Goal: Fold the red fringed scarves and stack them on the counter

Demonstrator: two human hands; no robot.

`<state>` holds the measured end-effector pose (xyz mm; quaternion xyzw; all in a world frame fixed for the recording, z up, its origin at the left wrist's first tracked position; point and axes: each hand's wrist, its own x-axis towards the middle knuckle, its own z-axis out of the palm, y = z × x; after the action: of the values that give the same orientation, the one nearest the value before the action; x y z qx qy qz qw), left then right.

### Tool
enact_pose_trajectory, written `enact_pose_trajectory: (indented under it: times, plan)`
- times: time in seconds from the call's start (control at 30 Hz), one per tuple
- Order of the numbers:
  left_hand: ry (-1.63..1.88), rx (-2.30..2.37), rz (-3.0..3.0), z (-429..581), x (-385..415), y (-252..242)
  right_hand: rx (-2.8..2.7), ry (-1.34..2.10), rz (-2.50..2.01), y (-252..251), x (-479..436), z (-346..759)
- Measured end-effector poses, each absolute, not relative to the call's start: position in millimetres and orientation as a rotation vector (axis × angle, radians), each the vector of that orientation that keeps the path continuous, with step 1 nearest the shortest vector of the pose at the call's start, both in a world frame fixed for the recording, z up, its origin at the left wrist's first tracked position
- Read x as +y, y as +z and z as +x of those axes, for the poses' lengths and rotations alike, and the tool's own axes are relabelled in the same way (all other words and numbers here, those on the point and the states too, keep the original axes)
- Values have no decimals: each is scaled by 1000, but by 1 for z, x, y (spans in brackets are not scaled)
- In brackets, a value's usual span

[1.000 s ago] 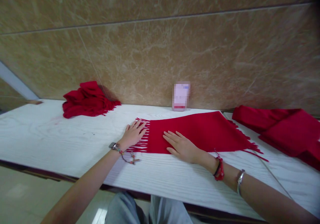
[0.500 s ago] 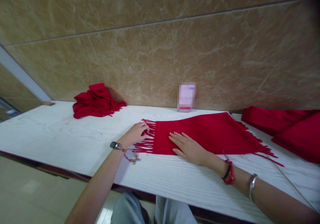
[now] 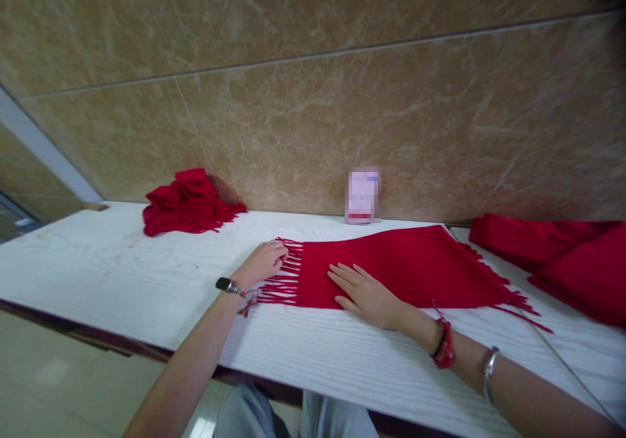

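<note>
A red fringed scarf (image 3: 391, 262) lies spread flat across the table, with tassels at its left and right ends. My right hand (image 3: 364, 292) rests palm down on the cloth, fingers stretched out. At the left end, my left hand (image 3: 264, 260) has its fingers curled over the upper tassels and closed on them; the fingertips are partly hidden. The lower tassels lie in separate strands on the white surface.
On the white table (image 3: 98, 275), a crumpled red scarf (image 3: 188, 203) sits at the back left. More red cloth (image 3: 581, 262) lies folded at the right. A blurred pinkish upright object (image 3: 362, 195) leans against the tiled wall (image 3: 293, 131).
My left hand has shifted slightly left along the tassels, and the upper strands look straighter. My right hand stays flat on the scarf. The whole view has moved a little.
</note>
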<state>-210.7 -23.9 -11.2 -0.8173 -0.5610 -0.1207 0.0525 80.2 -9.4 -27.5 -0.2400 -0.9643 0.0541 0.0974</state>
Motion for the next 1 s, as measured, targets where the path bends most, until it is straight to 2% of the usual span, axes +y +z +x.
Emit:
enact_pose_trajectory:
  times: [0.2,0.33,0.43,0.67,0.87,1.0]
  plan:
    - [-469,-1920,-2113,-261,-26,-9,-2848,172,-711,-27,-10,80]
    - [-605,-1715,-2343,-232,-17,-15,-2842,175,-700,-28,-10,80]
    - [-503,-1698,-2454,-214,-12,-22,-2836,170,-695,-27,-10,80]
    - [-554,-2057,-1928,-243,-14,-17,-2848,166,-701,-26,-10,80]
    - [-559,-1659,-2494,-216,-13,-16,-2864,156,-703,-27,-9,80]
    - [-542,-1766,-2405,-216,-15,-18,-2876,155,-706,-29,-8,81]
